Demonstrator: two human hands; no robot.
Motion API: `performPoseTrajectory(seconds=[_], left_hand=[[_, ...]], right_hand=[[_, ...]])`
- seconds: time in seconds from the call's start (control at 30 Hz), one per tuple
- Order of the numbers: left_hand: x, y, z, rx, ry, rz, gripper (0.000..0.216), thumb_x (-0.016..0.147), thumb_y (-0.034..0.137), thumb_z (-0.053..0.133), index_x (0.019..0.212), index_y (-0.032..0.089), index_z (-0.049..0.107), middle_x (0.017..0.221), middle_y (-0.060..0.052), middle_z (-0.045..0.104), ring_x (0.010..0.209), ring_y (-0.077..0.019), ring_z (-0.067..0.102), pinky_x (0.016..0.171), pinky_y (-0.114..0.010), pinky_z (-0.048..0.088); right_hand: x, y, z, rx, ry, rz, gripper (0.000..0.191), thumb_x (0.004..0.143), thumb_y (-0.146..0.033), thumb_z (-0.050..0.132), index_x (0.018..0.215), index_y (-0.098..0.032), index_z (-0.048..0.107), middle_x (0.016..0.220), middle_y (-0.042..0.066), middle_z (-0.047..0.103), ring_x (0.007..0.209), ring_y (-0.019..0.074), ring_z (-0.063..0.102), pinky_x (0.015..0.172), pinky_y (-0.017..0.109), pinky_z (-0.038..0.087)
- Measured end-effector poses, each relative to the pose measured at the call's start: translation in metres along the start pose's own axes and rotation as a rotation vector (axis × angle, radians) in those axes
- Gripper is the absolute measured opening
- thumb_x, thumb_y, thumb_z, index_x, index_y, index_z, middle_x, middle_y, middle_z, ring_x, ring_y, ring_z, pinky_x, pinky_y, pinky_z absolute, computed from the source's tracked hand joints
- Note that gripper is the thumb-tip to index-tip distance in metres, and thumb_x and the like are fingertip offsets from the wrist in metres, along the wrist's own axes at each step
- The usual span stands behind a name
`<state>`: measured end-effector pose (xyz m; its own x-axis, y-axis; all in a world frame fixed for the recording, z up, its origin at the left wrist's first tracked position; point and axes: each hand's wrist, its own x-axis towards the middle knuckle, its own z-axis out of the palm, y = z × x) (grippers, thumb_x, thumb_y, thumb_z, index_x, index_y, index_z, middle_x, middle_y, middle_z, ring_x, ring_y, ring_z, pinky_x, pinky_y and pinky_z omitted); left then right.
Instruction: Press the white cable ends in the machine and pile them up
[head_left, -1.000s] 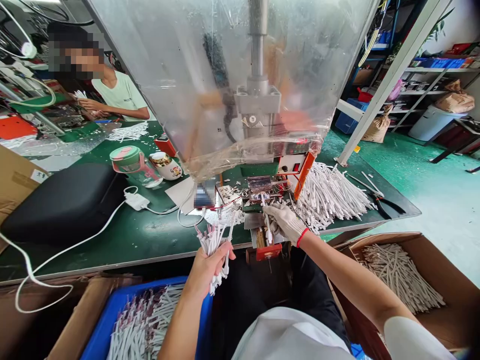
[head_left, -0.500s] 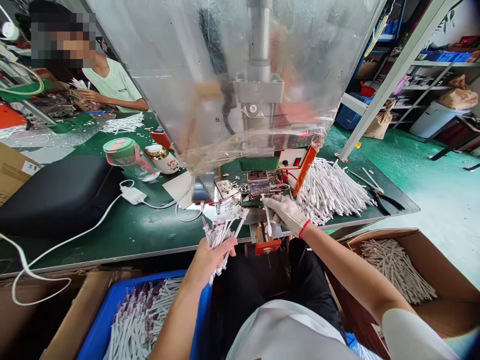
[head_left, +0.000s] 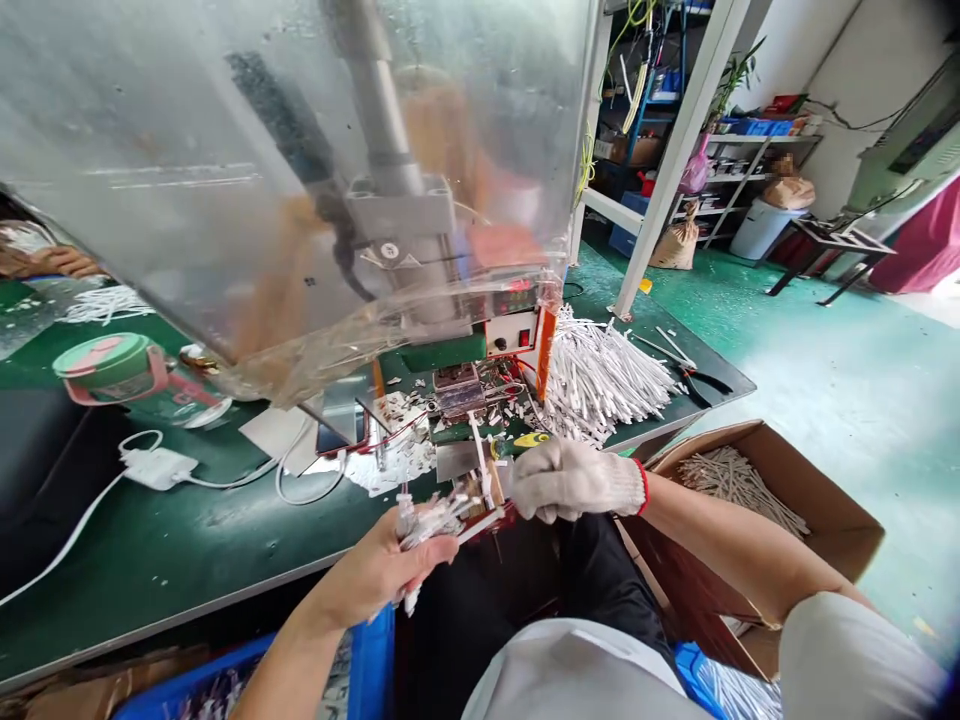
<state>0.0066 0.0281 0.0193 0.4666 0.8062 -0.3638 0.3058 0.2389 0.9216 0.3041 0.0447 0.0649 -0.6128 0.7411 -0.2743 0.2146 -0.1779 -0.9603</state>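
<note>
My left hand (head_left: 394,560) is bare and closed around a bundle of thin white strips (head_left: 435,522), some with pinkish ends. One strip sticks out of the bundle toward my right hand (head_left: 574,482), which wears a white knitted glove with a red cuff. The gloved fingers are curled together; what they hold, if anything, is hidden. Just left of the glove, a single white strip (head_left: 478,455) lies on a small fixture, running up to the metal block (head_left: 457,390) of the press. A clouded plastic cover (head_left: 300,200) hangs over the press.
A pile of white strips (head_left: 607,380) and black-handled pliers (head_left: 701,385) lie on the right of the green table (head_left: 247,535). A cardboard box (head_left: 832,500) of strips stands lower right, a blue bin (head_left: 371,660) lower left. A green-lidded jug (head_left: 112,370) and white cable (head_left: 161,467) are left.
My view has swung right. My right hand has drawn back from the press block toward me, leaving a strip on the fixture. The bundle in my left hand is now tilted toward the right hand.
</note>
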Motion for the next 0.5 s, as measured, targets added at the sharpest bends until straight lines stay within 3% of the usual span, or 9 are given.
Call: performPoseTrajectory(seconds=[0.1, 0.17, 0.23, 0.3, 0.4, 0.5], left_hand=[[-0.003, -0.012, -0.021, -0.140, 0.161, 0.032, 0.053, 0.070, 0.065, 0.074, 0.049, 0.022, 0.051, 0.039, 0.006, 0.033, 0.041, -0.0087, 0.025, 0.042, -0.022, 0.026], [-0.001, -0.019, -0.029, -0.180, 0.280, 0.033, 0.061, 0.072, 0.068, 0.071, 0.045, 0.022, 0.041, 0.042, 0.006, 0.031, 0.044, -0.0091, 0.025, 0.044, -0.022, 0.027], [0.007, -0.022, -0.027, -0.110, 0.352, 0.017, 0.064, 0.076, 0.068, 0.067, 0.043, 0.022, 0.038, 0.044, 0.004, 0.035, 0.046, -0.0108, 0.032, 0.047, -0.023, 0.032], [0.020, -0.021, -0.015, -0.006, 0.410, 0.021, 0.062, 0.081, 0.067, 0.062, 0.043, 0.022, 0.043, 0.044, 0.003, 0.039, 0.048, -0.0133, 0.042, 0.052, -0.024, 0.039], [0.043, -0.012, 0.012, 0.085, 0.525, 0.027, 0.051, 0.084, 0.065, 0.058, 0.058, 0.022, 0.059, 0.041, 0.004, 0.043, 0.046, -0.0169, 0.049, 0.054, -0.027, 0.042], [0.068, -0.003, 0.035, 0.146, 0.584, -0.017, 0.049, 0.084, 0.063, 0.060, 0.057, 0.022, 0.059, 0.037, 0.003, 0.044, 0.042, -0.0181, 0.049, 0.051, -0.028, 0.039]], right_hand=[[-0.011, 0.016, -0.055, -0.042, 0.473, 0.018, 0.028, 0.087, -0.043, 0.059, 0.083, -0.016, 0.064, 0.068, 0.001, 0.061, 0.046, 0.0086, 0.047, 0.040, 0.020, 0.035], [-0.012, 0.030, -0.098, -0.216, 0.786, 0.089, 0.026, 0.085, -0.042, 0.061, 0.089, -0.016, 0.067, 0.069, 0.002, 0.063, 0.048, 0.0098, 0.048, 0.042, 0.021, 0.033], [-0.008, 0.044, -0.131, -0.413, 0.965, 0.168, 0.024, 0.081, -0.038, 0.065, 0.086, -0.015, 0.068, 0.064, 0.003, 0.060, 0.053, 0.0118, 0.049, 0.046, 0.023, 0.032], [0.000, 0.054, -0.149, -0.524, 1.032, 0.222, 0.021, 0.078, -0.035, 0.068, 0.079, -0.014, 0.068, 0.059, 0.004, 0.058, 0.057, 0.0137, 0.050, 0.049, 0.024, 0.033], [0.010, 0.058, -0.157, -0.549, 1.036, 0.222, 0.020, 0.076, -0.034, 0.069, 0.076, -0.014, 0.067, 0.058, 0.004, 0.057, 0.061, 0.0149, 0.051, 0.052, 0.024, 0.036], [0.010, 0.055, -0.160, -0.559, 1.016, 0.187, 0.022, 0.079, -0.036, 0.066, 0.075, -0.014, 0.066, 0.056, 0.003, 0.055, 0.057, 0.0138, 0.049, 0.051, 0.025, 0.036]])
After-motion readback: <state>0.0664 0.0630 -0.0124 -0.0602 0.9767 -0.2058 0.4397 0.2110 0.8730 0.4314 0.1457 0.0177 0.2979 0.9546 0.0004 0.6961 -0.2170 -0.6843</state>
